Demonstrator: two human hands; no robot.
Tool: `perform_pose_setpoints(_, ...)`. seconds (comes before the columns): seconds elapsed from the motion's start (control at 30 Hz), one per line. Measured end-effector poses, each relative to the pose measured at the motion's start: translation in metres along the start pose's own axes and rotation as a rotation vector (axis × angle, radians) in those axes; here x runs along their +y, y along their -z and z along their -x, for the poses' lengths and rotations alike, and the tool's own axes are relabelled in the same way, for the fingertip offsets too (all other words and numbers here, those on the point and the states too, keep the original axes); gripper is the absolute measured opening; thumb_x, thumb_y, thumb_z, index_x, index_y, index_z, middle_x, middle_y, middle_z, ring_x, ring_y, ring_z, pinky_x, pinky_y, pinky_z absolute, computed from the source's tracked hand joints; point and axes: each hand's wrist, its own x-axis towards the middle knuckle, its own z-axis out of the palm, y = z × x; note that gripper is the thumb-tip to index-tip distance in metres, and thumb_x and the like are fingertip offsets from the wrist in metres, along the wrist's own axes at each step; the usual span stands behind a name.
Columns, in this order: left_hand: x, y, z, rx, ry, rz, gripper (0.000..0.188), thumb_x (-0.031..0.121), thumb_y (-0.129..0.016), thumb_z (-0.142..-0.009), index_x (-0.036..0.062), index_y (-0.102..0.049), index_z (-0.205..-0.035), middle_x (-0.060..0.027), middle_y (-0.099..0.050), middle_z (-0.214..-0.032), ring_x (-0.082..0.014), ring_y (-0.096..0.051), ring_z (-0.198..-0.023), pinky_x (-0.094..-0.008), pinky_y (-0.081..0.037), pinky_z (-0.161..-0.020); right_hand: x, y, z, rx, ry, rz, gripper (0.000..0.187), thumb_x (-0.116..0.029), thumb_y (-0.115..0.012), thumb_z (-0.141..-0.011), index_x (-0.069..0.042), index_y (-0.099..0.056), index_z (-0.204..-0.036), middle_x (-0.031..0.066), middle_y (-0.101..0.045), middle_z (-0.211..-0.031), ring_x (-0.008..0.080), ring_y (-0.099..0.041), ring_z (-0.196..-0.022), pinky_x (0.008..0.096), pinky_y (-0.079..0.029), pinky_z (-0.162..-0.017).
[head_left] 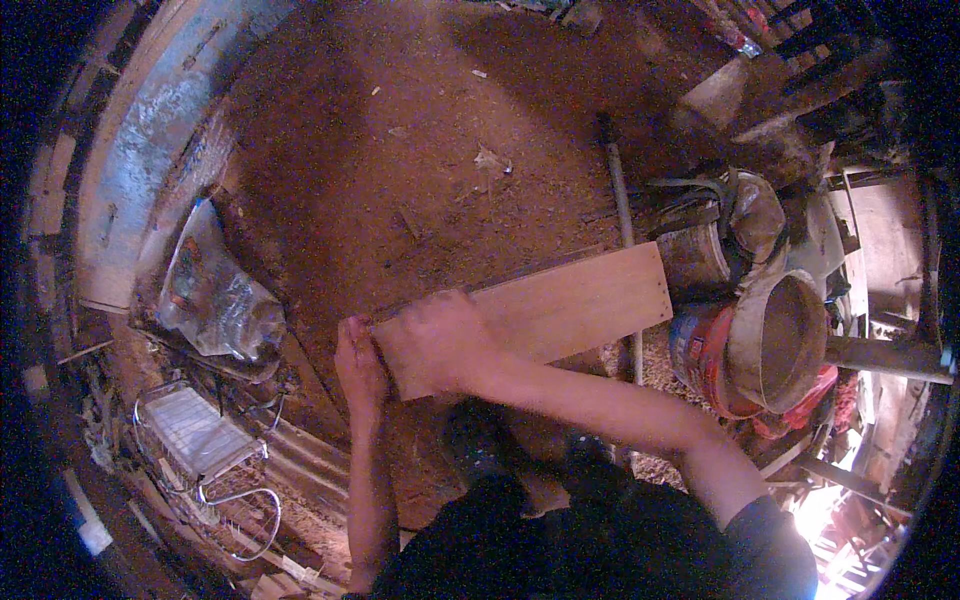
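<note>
A long wooden box (575,305) with flat pale sides lies slantwise in front of me, its right end farther away than its left. Small dark nail dots run along that right end, and its inside does not show. My left hand (360,365) is closed around the box's left end, fingers at the far corner. Over the upper face near the same end lies my right hand (445,340), touching or just above the wood. Motion smears its fingers, so whether it holds anything is unclear.
Right of the box stand a red bucket (710,350) and a dirty round container (775,345). A long pole (622,200) lies beyond the box. To the left are a crumpled plastic sheet (215,295) and a white-faced lamp-like panel (200,430) with a cable.
</note>
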Motion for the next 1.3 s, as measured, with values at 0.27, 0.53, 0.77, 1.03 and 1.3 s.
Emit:
perform_pose_setpoints(0.27, -0.033, -0.004, -0.005, -0.035, -0.016, 0.321, 0.044, 0.034, -0.032, -0.102, -0.0016, -0.057, -0.111, -0.0129, -0.063, -0.102, -0.0234, -0.057, -0.094, -0.0349, -0.044, -0.086, -0.007, -0.010, -0.009, -0.023, 0.027, -0.162, 0.034, -0.031, -0.048, -0.089, -0.003, -0.067, -0.087, 0.0169, -0.067, -0.092, 0.0355, -0.061, -0.091, 0.0467, -0.043, -0.087)
perform_pose_setpoints(0.53, -0.008, 0.001, 0.001, 0.018, -0.168, 0.022, 0.042, 0.031, -0.031, -0.101, 0.0004, -0.057, -0.111, -0.0156, -0.061, -0.101, -0.0256, -0.056, -0.094, -0.0358, -0.042, -0.086, 0.108, 0.095, 0.076, 0.169, -0.452, 0.063, 0.027, -0.025, -0.059, -0.082, -0.007, -0.069, -0.099, 0.0168, -0.067, -0.101, 0.0360, -0.060, -0.100, 0.0426, -0.047, -0.089)
perform_pose_setpoints(0.77, -0.011, 0.001, 0.001, -0.029, -0.088, 0.047, 0.043, 0.032, -0.030, -0.101, -0.0008, -0.057, -0.110, -0.0148, -0.060, -0.106, -0.0261, -0.055, -0.102, -0.0346, -0.039, -0.092, 0.156, 0.100, 0.137, 0.599, -0.939, -0.348, 0.042, -0.035, -0.048, -0.097, 0.000, -0.062, -0.116, 0.0121, -0.066, -0.107, 0.0184, -0.059, -0.100, 0.0319, -0.044, -0.089)
perform_pose_setpoints(1.03, -0.081, 0.000, 0.012, -0.123, 0.100, 0.887, 0.072, 0.061, -0.018, -0.095, 0.0044, -0.046, -0.131, -0.0117, -0.050, -0.131, -0.0262, -0.044, -0.124, -0.0413, -0.028, -0.109, 0.172, 0.066, 0.176, 0.767, -0.943, -0.797, 0.053, -0.043, -0.043, -0.098, 0.005, -0.058, -0.116, 0.0107, -0.063, -0.110, 0.0179, -0.057, -0.100, 0.0313, -0.041, -0.090)
perform_pose_setpoints(1.3, -0.116, -0.020, 0.024, -0.181, 0.163, 1.547, 0.078, 0.066, -0.019, -0.093, 0.0053, -0.029, -0.142, -0.0111, -0.041, -0.138, -0.0256, -0.039, -0.128, -0.0420, -0.026, -0.110, 0.172, 0.063, 0.174, 0.762, -0.919, -0.761, 0.054, -0.046, -0.042, -0.098, 0.004, -0.064, -0.096, 0.0113, -0.067, -0.093, 0.0193, -0.059, -0.085, 0.0338, -0.045, -0.080)
